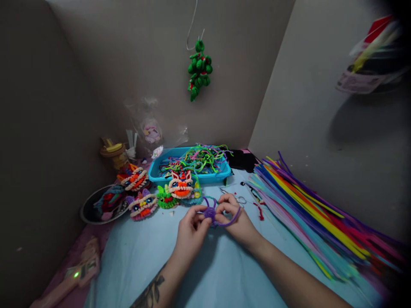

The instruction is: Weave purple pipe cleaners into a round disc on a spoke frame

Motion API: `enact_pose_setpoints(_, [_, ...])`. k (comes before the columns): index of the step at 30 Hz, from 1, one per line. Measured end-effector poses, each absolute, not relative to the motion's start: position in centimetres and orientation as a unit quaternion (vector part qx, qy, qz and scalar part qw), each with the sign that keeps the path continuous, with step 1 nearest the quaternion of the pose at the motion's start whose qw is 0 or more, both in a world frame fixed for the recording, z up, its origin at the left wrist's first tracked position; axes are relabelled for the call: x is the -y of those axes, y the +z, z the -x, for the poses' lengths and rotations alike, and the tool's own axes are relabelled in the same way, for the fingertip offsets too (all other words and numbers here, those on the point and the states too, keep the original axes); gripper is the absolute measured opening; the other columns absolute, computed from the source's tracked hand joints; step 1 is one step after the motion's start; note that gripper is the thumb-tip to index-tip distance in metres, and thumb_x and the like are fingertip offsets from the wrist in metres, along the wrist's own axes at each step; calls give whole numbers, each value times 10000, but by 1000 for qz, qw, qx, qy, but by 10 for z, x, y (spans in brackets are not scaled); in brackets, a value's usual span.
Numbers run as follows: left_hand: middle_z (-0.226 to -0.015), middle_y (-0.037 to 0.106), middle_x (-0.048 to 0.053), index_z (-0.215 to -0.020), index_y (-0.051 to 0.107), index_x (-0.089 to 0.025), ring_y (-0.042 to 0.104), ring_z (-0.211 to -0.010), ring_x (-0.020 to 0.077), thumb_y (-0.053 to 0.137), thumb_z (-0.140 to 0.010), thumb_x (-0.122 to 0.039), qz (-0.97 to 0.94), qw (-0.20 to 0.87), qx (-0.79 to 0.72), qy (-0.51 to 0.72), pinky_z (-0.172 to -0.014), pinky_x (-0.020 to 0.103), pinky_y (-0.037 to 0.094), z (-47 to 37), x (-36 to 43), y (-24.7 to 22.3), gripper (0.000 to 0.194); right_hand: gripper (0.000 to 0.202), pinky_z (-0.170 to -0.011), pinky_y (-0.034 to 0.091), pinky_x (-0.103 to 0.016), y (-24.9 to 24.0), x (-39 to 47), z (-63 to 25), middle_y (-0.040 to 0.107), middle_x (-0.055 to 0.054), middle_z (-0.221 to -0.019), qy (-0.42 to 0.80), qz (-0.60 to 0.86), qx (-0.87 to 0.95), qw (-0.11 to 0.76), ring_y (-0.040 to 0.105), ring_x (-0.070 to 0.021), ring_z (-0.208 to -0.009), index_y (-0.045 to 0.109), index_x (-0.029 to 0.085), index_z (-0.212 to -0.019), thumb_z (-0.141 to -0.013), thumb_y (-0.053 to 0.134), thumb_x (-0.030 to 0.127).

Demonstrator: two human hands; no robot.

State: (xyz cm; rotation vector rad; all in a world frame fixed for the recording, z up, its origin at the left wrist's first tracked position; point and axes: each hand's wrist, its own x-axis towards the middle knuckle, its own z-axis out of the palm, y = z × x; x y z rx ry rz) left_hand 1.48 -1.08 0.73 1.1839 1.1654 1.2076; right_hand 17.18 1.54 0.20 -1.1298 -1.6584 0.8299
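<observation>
Between my two hands is a purple pipe cleaner piece (210,213), coiled into a small round with looped ends sticking out. My left hand (192,224) pinches the coil from the left, thumb and forefinger closed on it. On the other side my right hand (236,220) grips the same piece, and one purple strand curves out over its fingers. Just beyond the hands sit lion-head figures of bent pipe cleaners: an orange and cream one (181,186), a green one (166,197) and a purple-eared one (143,204).
A blue tray (190,177) of tangled pipe cleaner scraps stands at the back. Long colourful pipe cleaners (308,205) lie along the right. A dark bowl (86,209) and a pink glue gun (85,265) are at left. Scissors (240,199) lie beyond my right hand. A green ornament (199,68) hangs above.
</observation>
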Motion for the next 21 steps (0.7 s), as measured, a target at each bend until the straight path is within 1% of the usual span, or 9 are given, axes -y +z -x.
enact_pose_setpoints(4, [-604, 606, -25, -949, 572, -152, 485, -517, 87, 681, -690, -266, -490, 521, -483, 506, -508, 194, 329, -15, 11, 9, 304, 71, -880, 402, -355, 6, -16, -173, 442, -29, -928, 360, 453, 681, 449, 516, -201, -924, 617, 194, -634, -697, 637, 219])
enact_pose_setpoints(7, [-594, 600, -30, -946, 570, -147, 499, -523, 88, 702, -674, -280, -470, 532, -482, 514, -520, 194, 346, -15, 10, 10, 331, 75, -907, 393, -371, 6, -17, -173, 442, -31, -926, 354, 467, 675, 448, 515, -211, -941, 639, 199, -639, -699, 651, 242])
enact_pose_setpoints(9, [-582, 599, -34, -939, 567, -147, 510, -529, 88, 719, -662, -293, -446, 534, -484, 531, -531, 192, 360, -13, 8, 11, 348, 40, -923, 390, -372, 5, -15, -171, 450, -32, -947, 339, 467, 675, 459, 517, -211, -959, 660, 211, -737, -708, 637, 226])
enact_pose_setpoints(12, [-570, 606, -41, -923, 559, -154, 524, -533, 86, 738, -647, -312, -411, 526, -488, 563, -547, 189, 376, -11, 5, 13, 365, 258, -951, 388, -361, 3, -10, -168, 460, -40, -1021, 317, 441, 696, 469, 508, -205, -1025, 626, 233, -959, -710, 610, 165])
enact_pose_setpoints(13, [-564, 606, -46, -918, 558, -156, 527, -532, 86, 745, -639, -318, -404, 525, -488, 568, -548, 188, 378, -10, 5, 14, 372, 299, -961, 386, -359, 3, -8, -167, 456, -43, -1043, 308, 433, 706, 468, 499, -205, -1049, 611, 237, -997, -709, 613, 155])
enact_pose_setpoints(14, [-558, 604, -50, -913, 557, -158, 529, -531, 86, 750, -633, -322, -400, 527, -487, 570, -549, 187, 379, -9, 4, 14, 377, 301, -964, 387, -357, 3, -6, -166, 452, -45, -1053, 297, 427, 715, 467, 491, -205, -1063, 607, 239, -1001, -712, 620, 154])
enact_pose_setpoints(16, [-545, 595, -58, -897, 556, -161, 526, -520, 83, 757, -624, -327, -396, 538, -482, 567, -545, 185, 377, -9, 4, 14, 378, 221, -950, 399, -354, 3, -3, -165, 451, -45, -1038, 277, 420, 724, 473, 490, -202, -1049, 620, 238, -948, -737, 632, 173])
enact_pose_setpoints(19, [-556, 602, -53, -872, 549, -166, 531, -516, 87, 770, -605, -335, -394, 555, -475, 559, -542, 191, 377, -11, 4, 13, 385, 78, -880, 429, -345, 2, -1, -163, 469, -40, -964, 249, 416, 727, 486, 509, -194, -967, 630, 230, -847, -786, 608, 188])
enact_pose_setpoints(21, [-590, 624, -38, -861, 536, -171, 546, -531, 96, 775, -596, -346, -393, 562, -472, 554, -540, 196, 378, -12, 5, 12, 397, 61, -842, 437, -338, 3, -2, -164, 484, -39, -925, 237, 415, 732, 486, 511, -194, -933, 631, 228, -814, -798, 596, 180])
